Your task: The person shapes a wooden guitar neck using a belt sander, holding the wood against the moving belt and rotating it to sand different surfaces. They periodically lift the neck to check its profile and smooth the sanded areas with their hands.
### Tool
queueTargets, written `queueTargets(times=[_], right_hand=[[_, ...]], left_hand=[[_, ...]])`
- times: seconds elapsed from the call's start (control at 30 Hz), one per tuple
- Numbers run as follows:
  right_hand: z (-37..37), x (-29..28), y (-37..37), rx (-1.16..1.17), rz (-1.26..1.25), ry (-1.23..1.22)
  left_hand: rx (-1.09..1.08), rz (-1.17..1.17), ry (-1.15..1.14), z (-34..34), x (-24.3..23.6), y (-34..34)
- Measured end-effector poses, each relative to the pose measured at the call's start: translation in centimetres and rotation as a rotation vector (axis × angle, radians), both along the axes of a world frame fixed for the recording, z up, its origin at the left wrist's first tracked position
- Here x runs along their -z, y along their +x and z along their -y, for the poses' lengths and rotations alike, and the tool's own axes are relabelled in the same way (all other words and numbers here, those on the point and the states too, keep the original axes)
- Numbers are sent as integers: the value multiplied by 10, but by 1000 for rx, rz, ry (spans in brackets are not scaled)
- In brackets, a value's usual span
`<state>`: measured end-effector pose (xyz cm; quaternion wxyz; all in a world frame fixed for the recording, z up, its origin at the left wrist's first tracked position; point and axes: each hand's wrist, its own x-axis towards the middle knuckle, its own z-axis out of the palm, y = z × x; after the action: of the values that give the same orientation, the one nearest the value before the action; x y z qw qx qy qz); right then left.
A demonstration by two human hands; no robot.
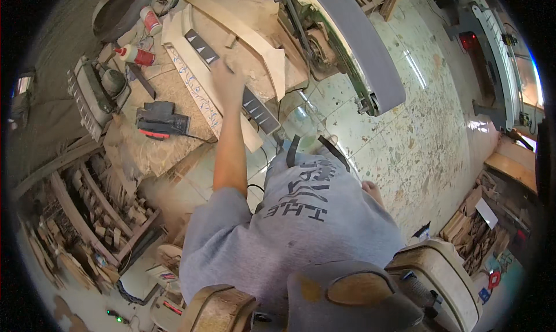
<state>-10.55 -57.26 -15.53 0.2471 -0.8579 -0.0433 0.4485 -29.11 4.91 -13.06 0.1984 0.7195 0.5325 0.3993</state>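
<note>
My left hand [228, 80] reaches over the workbench, its fingers smeared by motion. It lies across the middle of a long black strip with white triangle marks [201, 47], which shows on both sides of the hand. Whether the fingers grip the strip or only rest on it, I cannot tell. Along the strip runs a pale wooden piece [250, 136] covered with blue scribbled marks. A second, angled pale wooden piece [246, 34] lies farther right on the bench. My right hand does not show.
A black power sander [162, 120] with a cord sits left of the wooden pieces. Two red-and-white bottles, one of them lying [136, 55], are behind it. A large belt sander [370, 54] stands to the right. Wood scraps [119, 222] fill a rack at lower left.
</note>
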Motion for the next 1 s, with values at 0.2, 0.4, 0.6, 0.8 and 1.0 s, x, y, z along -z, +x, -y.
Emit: queueTargets(times=[0.2, 0.4, 0.6, 0.8, 1.0], right_hand=[[-70, -37, 5, -54, 52, 205], [-7, -34, -6, 226, -1, 144], [76, 8, -22, 207, -9, 16], [79, 7, 16, 160, -47, -16], [-26, -47, 189, 157, 325, 346]], left_hand=[[-37, 7, -663, -24, 17, 80], [-67, 25, -917, -42, 40, 115], [-72, 680, -833, -42, 67, 108], [-36, 912, -774, 24, -5, 103], [70, 947, -462, 89, -62, 78]])
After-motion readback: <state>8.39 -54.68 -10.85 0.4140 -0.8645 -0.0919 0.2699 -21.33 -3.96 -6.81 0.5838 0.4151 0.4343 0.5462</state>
